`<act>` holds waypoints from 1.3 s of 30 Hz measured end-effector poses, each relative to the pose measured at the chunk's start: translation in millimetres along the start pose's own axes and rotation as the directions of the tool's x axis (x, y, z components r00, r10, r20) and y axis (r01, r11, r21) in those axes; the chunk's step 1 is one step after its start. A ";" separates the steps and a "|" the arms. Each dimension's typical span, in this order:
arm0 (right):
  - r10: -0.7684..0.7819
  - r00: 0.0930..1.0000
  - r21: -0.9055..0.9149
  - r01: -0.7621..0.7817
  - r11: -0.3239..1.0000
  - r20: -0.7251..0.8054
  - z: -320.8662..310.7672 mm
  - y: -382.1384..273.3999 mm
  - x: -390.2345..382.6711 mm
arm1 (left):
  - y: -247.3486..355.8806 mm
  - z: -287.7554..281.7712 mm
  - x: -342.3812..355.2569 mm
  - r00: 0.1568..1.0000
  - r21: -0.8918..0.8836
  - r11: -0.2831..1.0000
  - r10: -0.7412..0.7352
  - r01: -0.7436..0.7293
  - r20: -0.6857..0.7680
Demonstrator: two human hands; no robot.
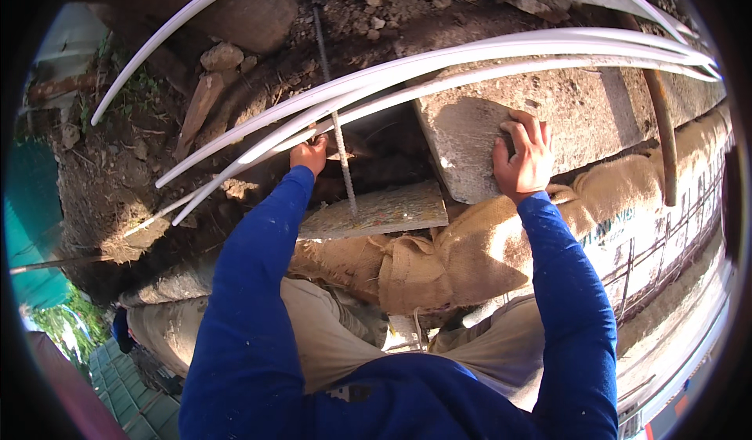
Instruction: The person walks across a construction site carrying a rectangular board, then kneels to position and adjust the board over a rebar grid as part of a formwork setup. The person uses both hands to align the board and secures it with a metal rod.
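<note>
My right hand (525,158) rests with its fingers spread on a wide, rough grey-brown board (462,146), near the board's left end. My left hand (309,155) is closed just below the long white pipes (368,79); what its fingers hold, if anything, is hidden. Just right of that hand stands a thin ribbed steel bar (342,154), slightly tilted, crossing the pipes. Below the bar's lower end lies a shorter speckled board (384,211), next to a dark gap in the ground.
Tan burlap sacks (478,244) line the near side of the boards. A rusty bar (664,138) stands at the right, beside steel mesh (689,220). Loose soil and stones (222,56) lie beyond, with a piece of wood (198,115). Green sheeting (31,213) shows far left.
</note>
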State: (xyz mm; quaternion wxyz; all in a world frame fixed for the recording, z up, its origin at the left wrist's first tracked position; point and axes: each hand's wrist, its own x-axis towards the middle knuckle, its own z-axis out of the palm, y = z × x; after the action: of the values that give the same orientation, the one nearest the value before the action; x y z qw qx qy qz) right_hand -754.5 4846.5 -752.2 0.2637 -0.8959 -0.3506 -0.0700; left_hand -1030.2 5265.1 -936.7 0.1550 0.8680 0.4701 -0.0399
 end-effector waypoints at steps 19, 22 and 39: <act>0.036 0.999 0.042 -0.037 0.998 0.020 -1.9 -1.0 1.3 | -50.6 36.5 28.1 0.951 -0.849 0.430 -0.161 0.308 0.264; 0.059 0.998 -0.016 -0.059 0.998 0.005 -6.7 7.5 -7.0 | 21.3 17.9 6.1 0.965 -0.613 0.762 -0.060 0.209 0.254; 0.004 1.000 -0.047 -0.003 0.999 0.019 -5.0 6.9 -7.3 | -4.9 -54.1 -2.2 0.903 -0.405 0.897 0.015 0.178 0.429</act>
State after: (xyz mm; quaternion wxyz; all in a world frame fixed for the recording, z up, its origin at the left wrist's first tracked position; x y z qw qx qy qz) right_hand -755.0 4835.4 -753.1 0.2394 -0.9030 -0.3500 -0.0691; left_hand -1039.7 5282.4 -886.1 0.4404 0.7609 0.4591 -0.1273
